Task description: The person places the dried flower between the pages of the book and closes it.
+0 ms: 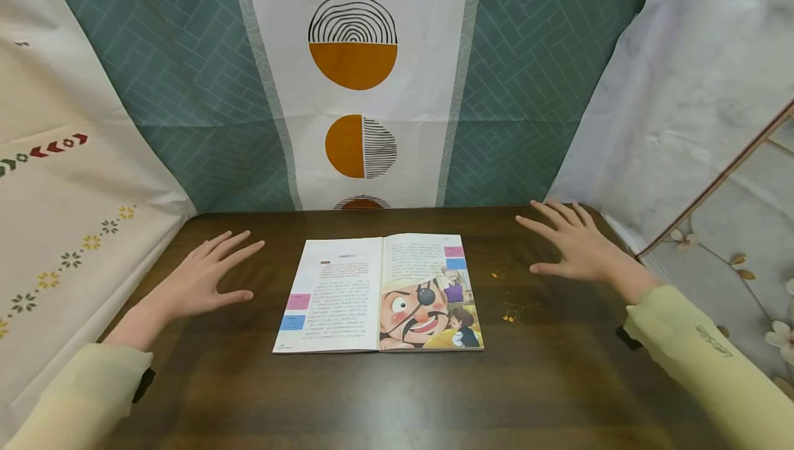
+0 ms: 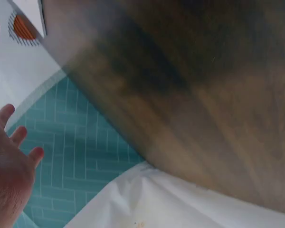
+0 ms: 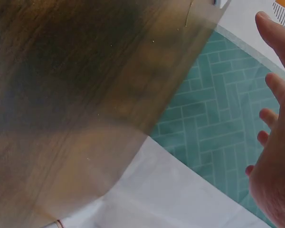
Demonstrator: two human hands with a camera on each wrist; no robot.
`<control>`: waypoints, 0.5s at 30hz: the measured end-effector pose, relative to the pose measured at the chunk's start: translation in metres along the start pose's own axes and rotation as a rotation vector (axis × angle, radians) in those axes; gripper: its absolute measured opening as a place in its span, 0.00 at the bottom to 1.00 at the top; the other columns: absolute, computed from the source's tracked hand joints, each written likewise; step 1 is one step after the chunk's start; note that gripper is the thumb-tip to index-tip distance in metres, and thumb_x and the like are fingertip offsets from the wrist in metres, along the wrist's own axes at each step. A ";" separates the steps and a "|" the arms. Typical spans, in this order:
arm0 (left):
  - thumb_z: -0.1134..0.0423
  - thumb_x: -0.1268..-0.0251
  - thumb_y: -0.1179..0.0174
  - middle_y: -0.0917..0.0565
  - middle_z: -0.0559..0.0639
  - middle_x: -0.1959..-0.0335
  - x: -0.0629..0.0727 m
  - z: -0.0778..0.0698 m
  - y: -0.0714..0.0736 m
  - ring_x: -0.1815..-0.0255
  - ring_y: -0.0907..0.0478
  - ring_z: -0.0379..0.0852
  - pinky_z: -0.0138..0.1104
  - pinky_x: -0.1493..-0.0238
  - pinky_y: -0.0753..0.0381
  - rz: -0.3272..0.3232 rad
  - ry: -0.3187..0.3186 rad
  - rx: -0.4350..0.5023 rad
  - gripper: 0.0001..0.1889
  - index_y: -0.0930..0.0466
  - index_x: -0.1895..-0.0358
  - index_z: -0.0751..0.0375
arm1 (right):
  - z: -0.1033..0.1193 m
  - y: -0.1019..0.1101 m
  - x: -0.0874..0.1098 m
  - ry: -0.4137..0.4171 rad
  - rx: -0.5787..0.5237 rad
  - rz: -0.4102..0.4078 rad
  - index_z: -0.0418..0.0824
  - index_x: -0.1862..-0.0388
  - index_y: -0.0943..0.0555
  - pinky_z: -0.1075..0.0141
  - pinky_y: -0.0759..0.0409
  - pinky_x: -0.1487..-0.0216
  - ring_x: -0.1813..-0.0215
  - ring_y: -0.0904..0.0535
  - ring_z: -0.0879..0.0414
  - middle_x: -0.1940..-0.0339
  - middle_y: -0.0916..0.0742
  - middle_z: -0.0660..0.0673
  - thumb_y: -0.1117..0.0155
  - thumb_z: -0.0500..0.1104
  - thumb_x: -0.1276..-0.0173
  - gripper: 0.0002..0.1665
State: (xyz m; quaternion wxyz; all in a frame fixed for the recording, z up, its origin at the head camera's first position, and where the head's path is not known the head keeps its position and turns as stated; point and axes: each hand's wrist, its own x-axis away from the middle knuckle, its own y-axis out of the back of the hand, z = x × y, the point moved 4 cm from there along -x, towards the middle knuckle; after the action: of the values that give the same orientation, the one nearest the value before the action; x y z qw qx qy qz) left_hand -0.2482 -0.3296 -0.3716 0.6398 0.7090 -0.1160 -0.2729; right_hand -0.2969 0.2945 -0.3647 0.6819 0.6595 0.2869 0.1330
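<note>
An open book (image 1: 341, 298) lies flat on the dark wooden table (image 1: 384, 395), its left page mostly text. On the right page a drawn face with an eye patch fills the lower part, and pink and blue tabs mark both outer edges. My left hand (image 1: 195, 278) hovers to the left of the book with fingers spread and nothing in it. To the right of the book my right hand (image 1: 573, 250) is held up over the table, fingers apart, also holding nothing. In each wrist view only part of the hand shows, at the frame's edge.
Behind the table hangs a green and white curtain (image 1: 353, 105) with orange half circles. Cream cloth (image 1: 74, 181) with small flowers covers the left side, and a pale floral cloth (image 1: 701, 140) the right. Small yellow marks (image 1: 509, 318) show on the tabletop right of the book.
</note>
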 end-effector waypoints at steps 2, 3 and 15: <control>0.44 0.47 0.28 0.40 0.57 0.23 0.001 -0.003 -0.003 0.27 0.42 0.70 0.65 0.35 0.42 -0.001 -0.006 0.009 0.47 0.41 0.24 0.42 | -0.001 -0.002 -0.002 0.007 -0.004 0.005 0.57 0.22 0.41 0.29 0.55 0.30 0.20 0.51 0.35 0.19 0.43 0.39 0.30 0.68 0.43 0.54; 0.44 0.47 0.28 0.39 0.57 0.23 0.001 -0.005 -0.005 0.28 0.41 0.71 0.65 0.36 0.41 0.000 -0.005 0.016 0.46 0.41 0.24 0.42 | -0.001 -0.002 -0.002 0.010 -0.008 0.005 0.57 0.22 0.41 0.29 0.54 0.30 0.20 0.51 0.35 0.19 0.43 0.39 0.31 0.67 0.43 0.53; 0.46 0.44 0.30 0.39 0.60 0.24 0.011 -0.020 -0.023 0.30 0.38 0.67 0.63 0.39 0.32 0.045 0.026 0.113 0.43 0.39 0.24 0.45 | -0.001 -0.014 -0.008 0.006 -0.064 0.077 0.55 0.22 0.40 0.28 0.54 0.31 0.21 0.50 0.34 0.20 0.41 0.37 0.30 0.64 0.41 0.51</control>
State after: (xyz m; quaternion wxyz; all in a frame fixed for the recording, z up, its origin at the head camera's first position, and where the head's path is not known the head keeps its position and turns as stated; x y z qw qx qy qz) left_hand -0.2329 -0.3151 -0.3958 0.6062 0.7446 -0.1390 -0.2423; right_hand -0.3067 0.2896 -0.3761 0.6961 0.6476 0.2590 0.1704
